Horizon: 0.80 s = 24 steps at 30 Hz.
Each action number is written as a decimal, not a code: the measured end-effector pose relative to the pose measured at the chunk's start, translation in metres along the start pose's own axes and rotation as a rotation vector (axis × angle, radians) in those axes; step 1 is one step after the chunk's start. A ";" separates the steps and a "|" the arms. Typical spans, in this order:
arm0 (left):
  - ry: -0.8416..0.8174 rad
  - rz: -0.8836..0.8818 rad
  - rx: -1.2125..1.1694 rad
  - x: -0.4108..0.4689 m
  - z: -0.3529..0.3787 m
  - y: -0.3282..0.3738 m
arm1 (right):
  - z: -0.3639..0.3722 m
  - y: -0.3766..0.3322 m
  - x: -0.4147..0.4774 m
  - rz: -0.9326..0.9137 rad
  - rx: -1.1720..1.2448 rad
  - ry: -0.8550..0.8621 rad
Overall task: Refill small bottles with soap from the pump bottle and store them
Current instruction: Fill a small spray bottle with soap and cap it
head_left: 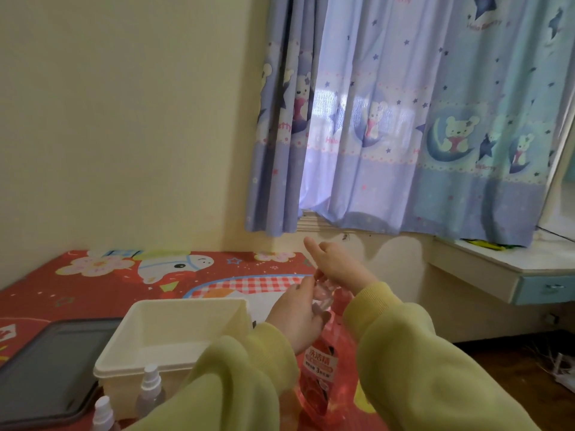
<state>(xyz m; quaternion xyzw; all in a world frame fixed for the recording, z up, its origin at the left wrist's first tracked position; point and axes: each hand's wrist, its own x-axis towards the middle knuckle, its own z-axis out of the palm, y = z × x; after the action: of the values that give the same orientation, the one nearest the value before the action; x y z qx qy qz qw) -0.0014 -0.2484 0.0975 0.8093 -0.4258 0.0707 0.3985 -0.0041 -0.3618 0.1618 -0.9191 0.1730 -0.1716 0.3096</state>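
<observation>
1. At the far left, a dark grey lid (pixel 46 368) is seen lying flat on a red patterned cover (pixel 77 293) printed with cartoon figures.
2. Two small spray bottles with white tops are seen standing at the bottom edge, one (pixel 102 412) nearer the lid and the other (pixel 151 387) just beside it, right in front of the bin.
3. A white plastic bin (pixel 186 301) is set on the cover to the right of the lid; nothing can be seen inside it.
4. The left hand (pixel 295 318) is seen past the bin's right corner, its fingers curled round a small clear bottle (pixel 322 293), which is held in the air just under the right hand.
5. The pump bottle (pixel 320 365), pink-red with a printed label, is seen standing on the cover directly below the small clear bottle, between the two yellow-green sleeves (pixel 420 368).
6. The right hand (pixel 339 264) is laid over the top of the pump bottle, with the forefinger stretched out and the other fingers bent downward. The pump head is hidden beneath it, so it cannot be told whether anything is gripped.
7. A blue curtain (pixel 404 119) printed with bears, moons and stars is hung over the window behind.
8. At the far right, a white desk (pixel 497 265) with a blue drawer (pixel 547 289) is fixed against the wall.
</observation>
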 end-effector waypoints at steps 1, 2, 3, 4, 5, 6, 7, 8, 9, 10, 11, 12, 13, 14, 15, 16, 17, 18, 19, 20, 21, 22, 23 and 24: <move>0.007 -0.001 0.004 -0.001 0.002 -0.001 | 0.001 0.002 -0.001 -0.007 0.000 0.015; 0.011 -0.002 0.011 -0.002 0.005 -0.003 | 0.003 0.004 -0.001 -0.015 0.002 0.028; 0.013 -0.002 0.016 -0.003 0.008 -0.005 | 0.004 0.006 -0.002 -0.020 0.008 0.036; 0.009 -0.004 0.019 -0.003 0.010 -0.007 | 0.005 0.008 -0.002 -0.018 0.008 0.043; 0.005 -0.003 0.020 -0.005 0.011 -0.008 | 0.007 0.009 -0.003 -0.015 0.003 0.047; 0.002 -0.001 0.017 -0.005 0.011 -0.009 | 0.008 0.010 -0.004 -0.011 -0.003 0.049; 0.002 0.004 0.008 -0.006 0.011 -0.009 | 0.009 0.010 -0.004 -0.009 -0.003 0.050; 0.002 0.011 -0.002 -0.006 0.009 -0.009 | 0.009 0.009 -0.005 -0.005 -0.001 0.045; 0.004 0.021 -0.010 -0.006 0.008 -0.008 | 0.008 0.008 -0.006 -0.001 0.000 0.036; 0.001 0.025 -0.014 -0.006 0.006 -0.007 | 0.007 0.006 -0.006 0.005 0.000 0.022; -0.002 0.022 -0.020 -0.006 0.004 -0.006 | 0.006 0.004 -0.006 0.010 0.004 0.008; -0.003 0.014 -0.028 -0.005 0.003 -0.005 | 0.005 0.002 -0.006 0.017 0.010 -0.005; 0.000 0.004 -0.037 -0.005 0.002 -0.004 | 0.003 0.000 -0.006 0.019 0.014 -0.011; 0.004 -0.004 -0.044 -0.004 0.001 -0.003 | 0.002 -0.002 -0.005 0.017 0.016 -0.011; 0.006 -0.007 -0.048 -0.003 0.001 -0.003 | 0.001 -0.002 -0.004 0.011 0.020 -0.002; 0.007 -0.007 -0.053 -0.003 0.002 -0.002 | 0.000 -0.002 -0.003 0.004 0.029 0.008; 0.008 -0.005 -0.056 -0.003 0.003 -0.002 | 0.000 -0.002 -0.003 -0.006 0.039 0.020; 0.013 -0.003 -0.057 -0.004 0.004 -0.003 | 0.000 0.000 -0.003 -0.014 0.039 0.035; 0.022 0.003 -0.053 -0.004 0.006 -0.005 | 0.002 0.003 -0.003 -0.026 0.022 0.058; 0.031 0.010 -0.050 -0.005 0.009 -0.007 | 0.004 0.006 -0.002 -0.036 -0.001 0.082; 0.037 0.018 -0.054 -0.005 0.012 -0.009 | 0.006 0.010 -0.001 -0.040 -0.017 0.101; 0.042 0.031 -0.061 -0.006 0.013 -0.010 | 0.008 0.011 -0.001 -0.041 -0.022 0.111; 0.043 0.040 -0.065 -0.007 0.015 -0.012 | 0.009 0.013 -0.001 -0.039 -0.021 0.113; 0.041 0.045 -0.066 -0.007 0.016 -0.013 | 0.010 0.013 -0.001 -0.035 -0.023 0.110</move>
<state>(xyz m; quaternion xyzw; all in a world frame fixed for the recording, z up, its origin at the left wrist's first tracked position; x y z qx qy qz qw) 0.0000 -0.2509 0.0757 0.7842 -0.4379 0.0820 0.4320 -0.0036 -0.3661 0.1455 -0.9147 0.1755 -0.2253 0.2860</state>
